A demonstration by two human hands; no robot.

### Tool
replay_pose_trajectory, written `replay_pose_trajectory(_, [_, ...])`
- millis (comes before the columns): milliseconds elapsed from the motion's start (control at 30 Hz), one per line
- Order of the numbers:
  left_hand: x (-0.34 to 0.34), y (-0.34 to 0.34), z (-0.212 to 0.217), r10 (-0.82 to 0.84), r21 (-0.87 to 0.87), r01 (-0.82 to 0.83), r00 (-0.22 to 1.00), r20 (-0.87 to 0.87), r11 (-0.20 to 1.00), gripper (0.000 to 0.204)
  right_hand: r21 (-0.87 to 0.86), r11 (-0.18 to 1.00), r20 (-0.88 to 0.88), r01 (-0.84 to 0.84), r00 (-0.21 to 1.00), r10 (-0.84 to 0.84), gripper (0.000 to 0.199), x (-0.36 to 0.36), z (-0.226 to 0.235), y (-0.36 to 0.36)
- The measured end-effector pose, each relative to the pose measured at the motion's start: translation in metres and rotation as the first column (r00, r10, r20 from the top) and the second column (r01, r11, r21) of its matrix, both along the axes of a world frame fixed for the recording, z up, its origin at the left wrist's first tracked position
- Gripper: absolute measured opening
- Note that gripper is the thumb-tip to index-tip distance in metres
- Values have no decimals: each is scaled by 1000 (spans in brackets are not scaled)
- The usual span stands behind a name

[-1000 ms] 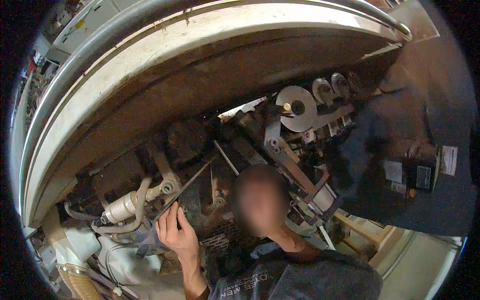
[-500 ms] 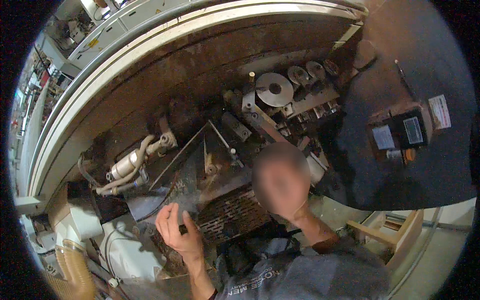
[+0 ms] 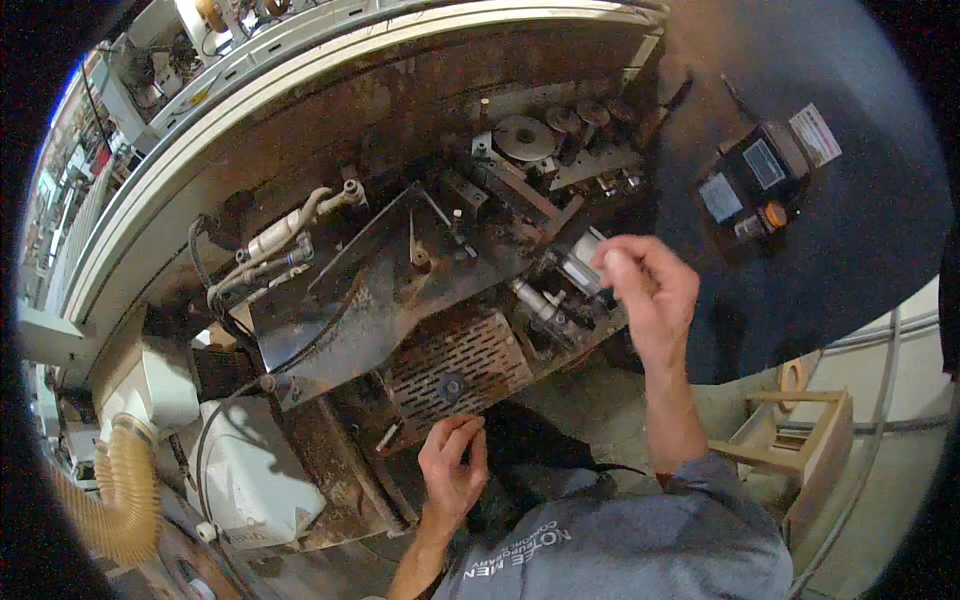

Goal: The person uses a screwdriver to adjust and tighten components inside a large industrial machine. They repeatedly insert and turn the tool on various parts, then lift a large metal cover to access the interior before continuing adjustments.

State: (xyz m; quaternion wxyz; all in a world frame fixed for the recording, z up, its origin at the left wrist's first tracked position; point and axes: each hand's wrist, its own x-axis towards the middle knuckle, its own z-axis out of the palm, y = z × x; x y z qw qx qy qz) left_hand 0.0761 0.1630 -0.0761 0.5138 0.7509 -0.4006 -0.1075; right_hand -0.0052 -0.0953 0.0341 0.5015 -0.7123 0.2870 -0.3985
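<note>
My right hand (image 3: 655, 295) is raised at the machine's right end with its fingers closed. Its fingertips overlap a whitish cylinder (image 3: 587, 258); whether they touch it I cannot tell. Below that cylinder is a metal cylindrical fitting (image 3: 540, 302). My left hand (image 3: 453, 468) is low at the front edge of a slotted metal plate (image 3: 470, 358), thumb and fingers curled together. What either hand holds, if anything, is hidden. A dark round knob-like piece (image 3: 451, 386) sits on the slotted plate, just beyond my left hand.
A curved dark machine wall (image 3: 300, 150) bounds the far side. Pneumatic cylinders with hoses (image 3: 285, 235) are at left, above a white housing (image 3: 255, 470) and a ribbed tan hose (image 3: 128, 490). A dark panel (image 3: 830, 240) hangs at right, a wooden stool (image 3: 790, 440) below it.
My left hand has moved right and down, its spread fingers now curled. My right hand has moved right and up to the whitish cylinder. The view has shifted, uncovering the slotted plate.
</note>
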Motion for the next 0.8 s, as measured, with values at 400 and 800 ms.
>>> replay_pose_trajectory(400, [-47, 38, -46, 109, 180, -100, 993, -42, 978, 14, -70, 989, -89, -128, 989, 121, 24, 23, 20, -62])
replay_pose_trajectory(800, [-89, -80, -33, 318, 38, -316, 931, -178, 948, 13, -578, 665, -675, -473, 735, -64, 50, 205, 22, -186])
